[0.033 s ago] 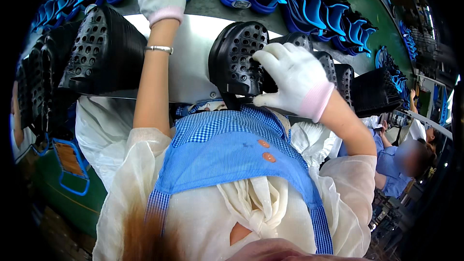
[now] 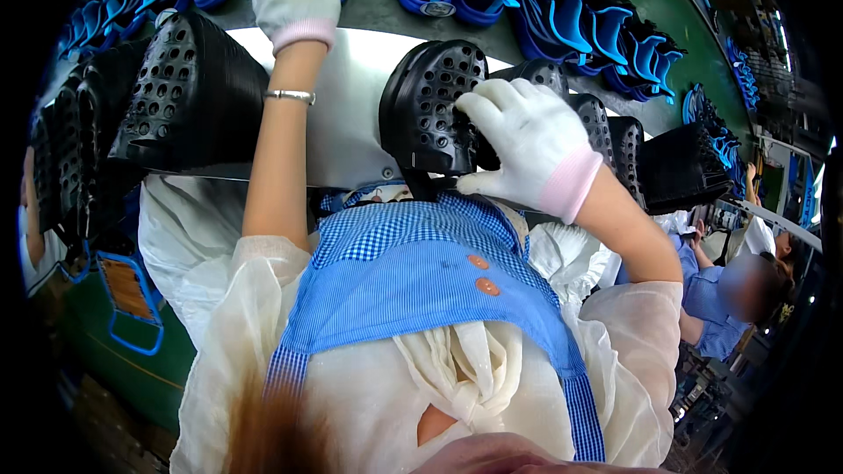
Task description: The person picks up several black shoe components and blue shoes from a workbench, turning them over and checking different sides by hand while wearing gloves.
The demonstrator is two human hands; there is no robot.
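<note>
My left hand, in a white glove with a pink cuff, reaches up to a blue shoe at the top edge. Its thumb stands apart and its fingers stretch upward, but the fingertips are cut off by the picture's edge. My right hand, gloved the same way, curls around the right side of a stack of black perforated insoles standing on edge. The fingers rest on the holed front face and the thumb lies low by its bottom corner. Another large stack of black insoles stands left of my left forearm.
Rows of dark blue shoes with light blue rims line the far side of the green bench. More black insole stacks stand to the right. A blue-framed stool is at lower left. A person in blue sits at right.
My right hand has shifted slightly to the left along the insole stack. My left hand has barely moved, and the stacks stay where they were.
</note>
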